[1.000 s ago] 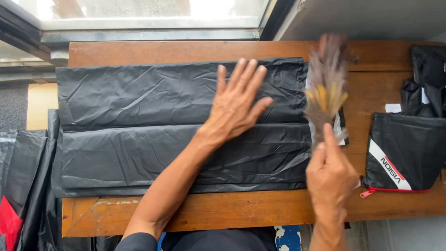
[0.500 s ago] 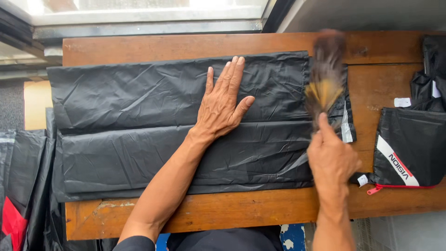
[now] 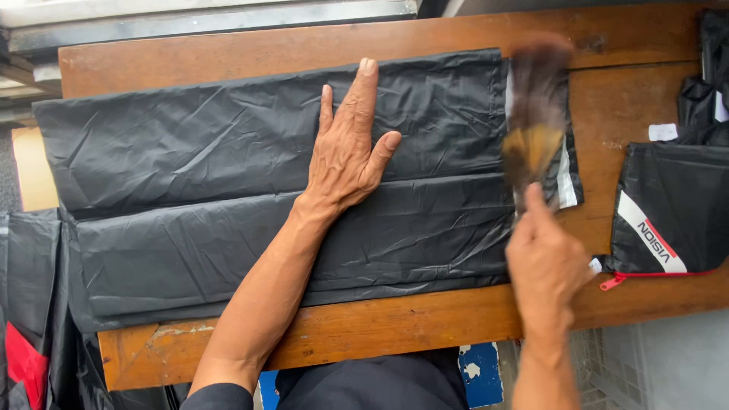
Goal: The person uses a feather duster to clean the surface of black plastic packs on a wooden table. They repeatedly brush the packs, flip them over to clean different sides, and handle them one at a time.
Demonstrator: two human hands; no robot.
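Brush (image 3: 534, 121) over flattened black fabric (image 3: 228, 190)

A small garment or bag-making workshop, at a worn wooden desk under a window.

Folded black nylon fabric (image 3: 250, 190) covers most of the scuffed desk (image 3: 380, 326); a finished black bag with a red zipper (image 3: 668, 212) lies at the right edge, more black pieces sit at the far right corner (image 3: 710, 83), and further black and red fabric (image 3: 26, 319) hangs off the left edge. A metal window frame (image 3: 213, 19) runs along the far edge.
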